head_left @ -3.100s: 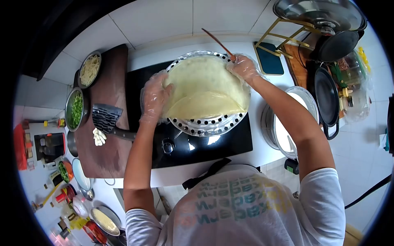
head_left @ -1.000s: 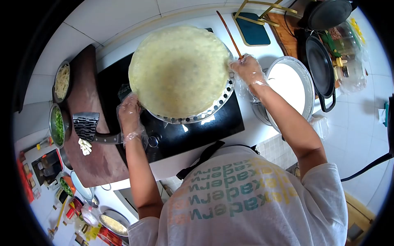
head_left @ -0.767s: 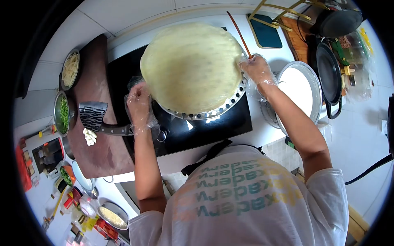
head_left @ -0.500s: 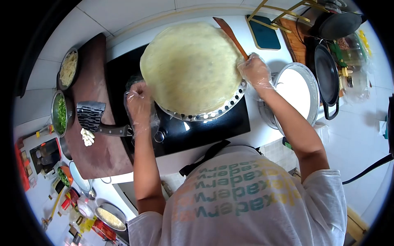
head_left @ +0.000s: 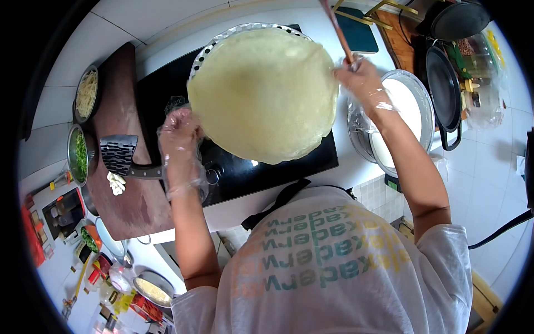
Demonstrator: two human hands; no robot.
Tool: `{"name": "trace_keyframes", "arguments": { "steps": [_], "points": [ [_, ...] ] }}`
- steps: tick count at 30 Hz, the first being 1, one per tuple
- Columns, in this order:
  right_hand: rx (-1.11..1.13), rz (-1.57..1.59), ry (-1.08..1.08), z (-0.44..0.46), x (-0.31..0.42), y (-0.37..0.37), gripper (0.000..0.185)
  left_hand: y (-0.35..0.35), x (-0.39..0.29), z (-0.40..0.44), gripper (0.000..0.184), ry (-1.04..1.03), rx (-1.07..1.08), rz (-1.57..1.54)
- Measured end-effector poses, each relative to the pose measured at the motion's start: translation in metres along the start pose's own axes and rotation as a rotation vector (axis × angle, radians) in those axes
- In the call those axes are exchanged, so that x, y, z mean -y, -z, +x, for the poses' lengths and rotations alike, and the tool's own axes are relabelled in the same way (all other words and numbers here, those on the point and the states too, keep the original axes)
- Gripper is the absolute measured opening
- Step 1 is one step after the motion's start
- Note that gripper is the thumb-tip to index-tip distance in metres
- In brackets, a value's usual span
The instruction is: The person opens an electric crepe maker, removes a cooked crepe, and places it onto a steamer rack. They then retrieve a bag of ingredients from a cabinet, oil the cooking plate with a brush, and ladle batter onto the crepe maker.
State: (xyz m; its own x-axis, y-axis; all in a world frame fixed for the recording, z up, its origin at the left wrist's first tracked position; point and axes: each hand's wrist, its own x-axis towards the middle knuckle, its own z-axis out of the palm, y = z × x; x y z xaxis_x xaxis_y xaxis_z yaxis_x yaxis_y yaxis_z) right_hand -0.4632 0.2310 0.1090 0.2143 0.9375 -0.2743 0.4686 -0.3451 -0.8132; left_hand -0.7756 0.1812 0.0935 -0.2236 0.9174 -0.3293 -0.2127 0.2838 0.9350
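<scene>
A large round pale-yellow crepe [head_left: 261, 94] lies over a round griddle with a dotted rim [head_left: 214, 47]; the rim shows only on the far side. My left hand [head_left: 181, 131], in a clear plastic glove, has its fingers closed on the crepe's left edge. At the crepe's right edge is my gloved right hand [head_left: 361, 83], wrapped round the handle of a brown wooden spatula [head_left: 336, 30] that points away from me. Its fingertips meet the crepe's edge, though whether they pinch it is hard to see.
A black cooktop [head_left: 239, 181] lies beneath. On the left, a brown cutting board [head_left: 125, 206] bears a cleaver [head_left: 119, 153] and garlic pieces [head_left: 115, 182], beside bowls of chopped greens [head_left: 81, 156] and pale shreds [head_left: 87, 94]. To the right stands a pot of white batter [head_left: 403, 117].
The crepe has slid toward me, covering the near rim and baring the far one. My right hand has moved right and slightly away with the spatula; my left hand has moved slightly left.
</scene>
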Motion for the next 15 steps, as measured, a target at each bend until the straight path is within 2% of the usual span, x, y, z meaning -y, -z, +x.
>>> {"name": "trace_keyframes", "arguments": {
  "steps": [2,3,5,7,11,13,15],
  "points": [
    [-0.010,-0.184,-0.020,0.000,-0.020,-0.004,0.024,0.011,0.040,0.007,0.014,-0.079,-0.146,0.082],
    [-0.018,-0.172,-0.041,0.001,-0.026,-0.006,0.025,0.019,0.044,0.004,0.017,-0.068,-0.106,0.235],
    [-0.033,-0.153,-0.092,0.003,-0.037,-0.007,0.026,0.030,0.063,0.000,0.014,-0.070,-0.208,0.191],
    [-0.040,-0.167,-0.071,0.001,-0.030,-0.006,0.029,0.028,0.068,0.000,0.017,-0.205,-0.245,0.207],
    [-0.036,-0.205,-0.072,0.009,-0.015,-0.008,0.031,0.003,0.024,0.007,0.026,-0.512,-0.309,0.449],
    [-0.031,-0.218,-0.104,0.007,-0.009,-0.009,0.032,0.001,0.004,0.019,0.029,-0.542,-0.287,0.586],
    [-0.016,-0.207,-0.042,0.012,-0.018,-0.010,0.031,-0.009,-0.011,0.033,0.027,-0.588,-0.241,0.685]
  ]
}}
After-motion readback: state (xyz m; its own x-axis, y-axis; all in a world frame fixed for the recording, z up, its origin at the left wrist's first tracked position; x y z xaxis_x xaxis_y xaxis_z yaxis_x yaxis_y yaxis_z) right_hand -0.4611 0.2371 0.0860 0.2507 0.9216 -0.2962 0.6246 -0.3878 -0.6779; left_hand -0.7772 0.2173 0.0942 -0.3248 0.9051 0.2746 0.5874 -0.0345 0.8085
